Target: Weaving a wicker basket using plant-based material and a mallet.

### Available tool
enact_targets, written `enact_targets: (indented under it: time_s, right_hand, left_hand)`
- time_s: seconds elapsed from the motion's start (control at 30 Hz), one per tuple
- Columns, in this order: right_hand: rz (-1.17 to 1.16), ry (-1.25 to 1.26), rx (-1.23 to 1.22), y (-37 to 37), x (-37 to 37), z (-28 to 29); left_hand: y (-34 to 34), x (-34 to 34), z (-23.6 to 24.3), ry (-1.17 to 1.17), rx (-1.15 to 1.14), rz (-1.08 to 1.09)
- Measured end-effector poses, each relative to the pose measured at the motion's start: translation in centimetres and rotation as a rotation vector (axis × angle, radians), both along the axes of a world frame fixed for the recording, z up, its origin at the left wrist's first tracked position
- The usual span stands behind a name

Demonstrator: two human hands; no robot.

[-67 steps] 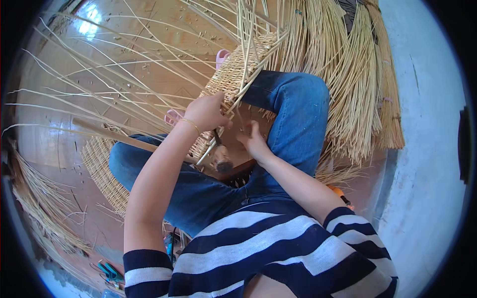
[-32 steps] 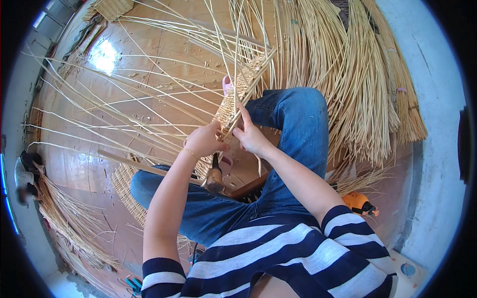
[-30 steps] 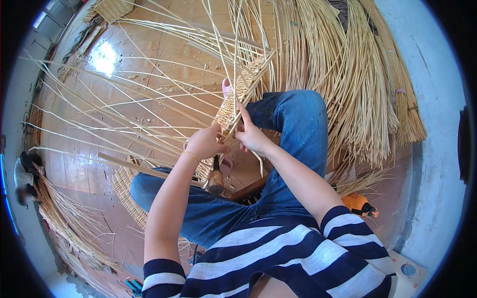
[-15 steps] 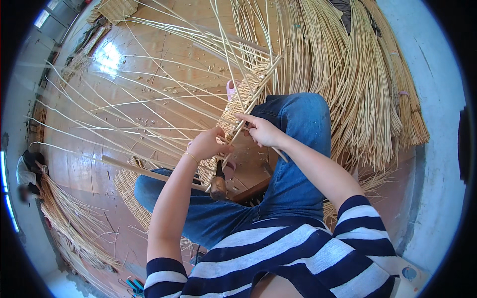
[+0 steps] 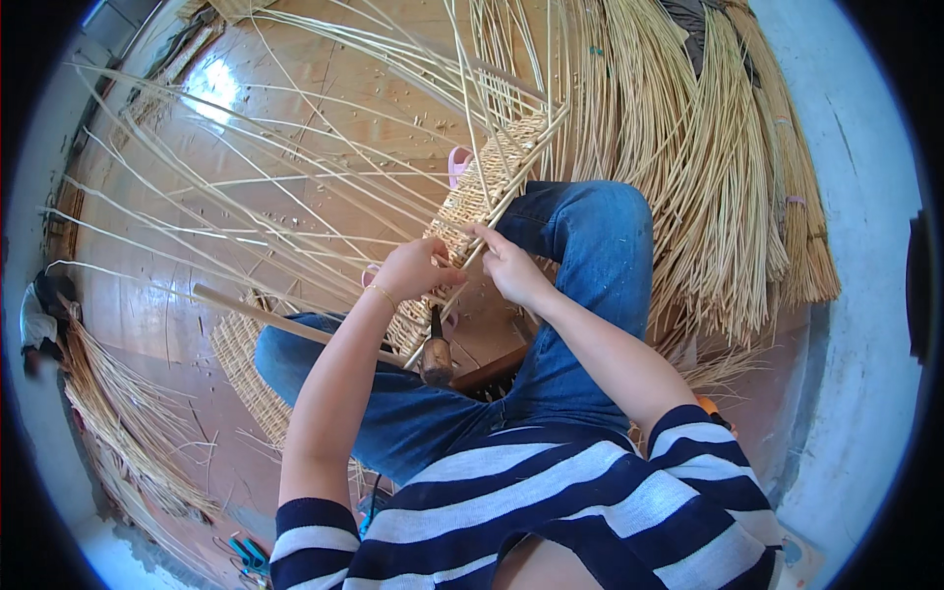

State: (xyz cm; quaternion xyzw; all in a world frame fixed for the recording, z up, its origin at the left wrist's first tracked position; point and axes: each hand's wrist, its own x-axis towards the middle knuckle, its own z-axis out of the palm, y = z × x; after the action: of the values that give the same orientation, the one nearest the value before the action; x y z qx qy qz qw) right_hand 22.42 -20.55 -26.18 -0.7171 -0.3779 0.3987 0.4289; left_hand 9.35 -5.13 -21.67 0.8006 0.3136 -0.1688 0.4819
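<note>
Left hand (image 5: 413, 270) pinches the coarse-woven wicker panel (image 5: 479, 194) slanting beneath both hands; right hand (image 5: 511, 270), index finger (image 5: 482, 234) extended, touches its edge, grip unclear; cylindrical wooden handle (image 5: 436, 362) near the left

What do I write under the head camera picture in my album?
Left hand and right hand at the edge of a wicker weave, a wooden-handled tool close by.

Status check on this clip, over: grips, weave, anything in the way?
Left grip, right grip both at the woven panel. Panel slants up rightward in view. Wooden-handled tool close below left grip; loose canes fan out leftward.
</note>
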Motion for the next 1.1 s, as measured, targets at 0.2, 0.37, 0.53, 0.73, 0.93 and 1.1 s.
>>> enact_targets:
  time_s: [0.2, 0.37, 0.53, 0.73, 0.93, 1.1]
  right_hand:
    - [-0.107, 0.301, -0.098, 0.7, -1.8, 2.7]
    - [-0.199, -0.145, 0.061, -2.4, -5.2, 4.0]
    - [0.539, -0.576, -0.042, -3.0, -1.4, 6.9]
    - [0.782, -0.841, 0.041, -1.9, -0.6, 7.6]
    - [0.470, -0.917, 0.196, -1.1, -2.5, 6.1]
    - [0.383, -1.083, 0.189, -0.7, -4.1, 4.1]
  left_hand:
    - [0.6, 0.3, -0.5, 0.008, -0.094, 0.031]
    - [1.1, 0.0, 0.0, -0.032, -0.127, 0.054]
    - [1.5, 0.3, -0.2, -0.013, -0.149, -0.030]
    - [0.9, 0.1, -0.2, -0.023, -0.152, -0.039]
    - [0.5, 0.6, 0.0, -0.046, -0.089, -0.069]
    - [0.5, 0.6, -0.9, -0.047, -0.092, -0.047]
